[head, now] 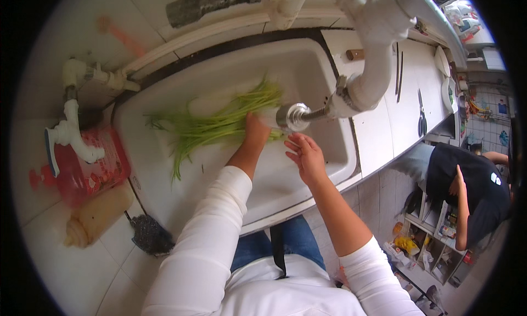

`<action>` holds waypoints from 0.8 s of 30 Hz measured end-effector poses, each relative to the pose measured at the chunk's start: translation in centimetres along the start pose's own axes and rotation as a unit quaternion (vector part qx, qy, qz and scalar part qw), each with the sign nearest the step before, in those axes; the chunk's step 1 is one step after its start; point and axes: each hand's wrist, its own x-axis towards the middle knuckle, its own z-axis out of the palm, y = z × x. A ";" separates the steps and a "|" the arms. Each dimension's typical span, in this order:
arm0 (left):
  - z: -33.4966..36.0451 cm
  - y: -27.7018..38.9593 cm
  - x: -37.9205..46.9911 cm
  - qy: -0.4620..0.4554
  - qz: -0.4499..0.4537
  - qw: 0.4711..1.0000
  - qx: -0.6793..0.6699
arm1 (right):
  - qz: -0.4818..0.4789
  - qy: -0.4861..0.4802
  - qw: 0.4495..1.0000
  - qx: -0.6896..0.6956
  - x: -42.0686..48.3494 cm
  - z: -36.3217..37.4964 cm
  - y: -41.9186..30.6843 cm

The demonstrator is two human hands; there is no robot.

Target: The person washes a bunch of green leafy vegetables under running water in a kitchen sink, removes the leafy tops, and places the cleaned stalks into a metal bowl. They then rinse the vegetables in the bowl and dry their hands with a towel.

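In the white sink basin [284,184], a bundle of long green leafy stalks [218,120] lies lengthwise, its thin leafy ends blurred at the left. My left hand [257,128] is closed around the bundle near its thicker right end; part of its grasp is hidden behind the hand. A round metal spout [294,116] on a flexible metal hose hangs just above and right of that hand. Below the spout, my right hand [306,155] is held palm up with its fingers apart and slightly curled, close to the stalk ends, and nothing shows in it.
White pipes [376,64] rise above the sink's right side. Scissors [420,114], dark chopsticks [399,77] and a brown handle [355,55] lie on the right counter. A pink-red container [96,161] and a yellowish bottle [99,215] are at the left. Another person [469,192] bends at the far right.
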 end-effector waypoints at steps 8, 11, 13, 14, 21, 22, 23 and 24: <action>5.0 -2.2 -0.9 0.069 0.055 0.996 0.021 | 0.079 -0.092 0.936 0.332 7.9 3.7 0.7; 6.4 -2.8 -1.1 0.086 0.033 0.936 -0.340 | 0.080 -0.149 0.921 0.350 7.7 3.6 1.0; 6.1 -2.5 -1.2 0.052 0.016 0.877 -0.478 | 0.096 -0.116 0.935 0.322 6.7 2.4 1.0; 5.4 -2.2 -1.3 0.044 0.026 0.895 -0.444 | 0.090 -0.104 0.949 0.283 6.2 1.6 1.0; -6.2 0.3 0.4 0.027 0.055 0.995 -0.083 | 0.042 0.003 0.997 0.071 4.0 -1.6 0.9; -7.9 0.4 1.2 0.015 0.033 0.995 -0.091 | 0.030 0.008 0.998 0.052 4.0 -1.3 1.2; -9.4 0.4 1.9 0.036 0.033 0.992 -0.113 | 0.027 0.021 0.999 0.029 4.0 -0.9 1.5; -10.7 0.7 2.1 0.057 0.033 0.988 -0.136 | 0.003 -0.001 1.000 0.010 4.1 -0.3 1.8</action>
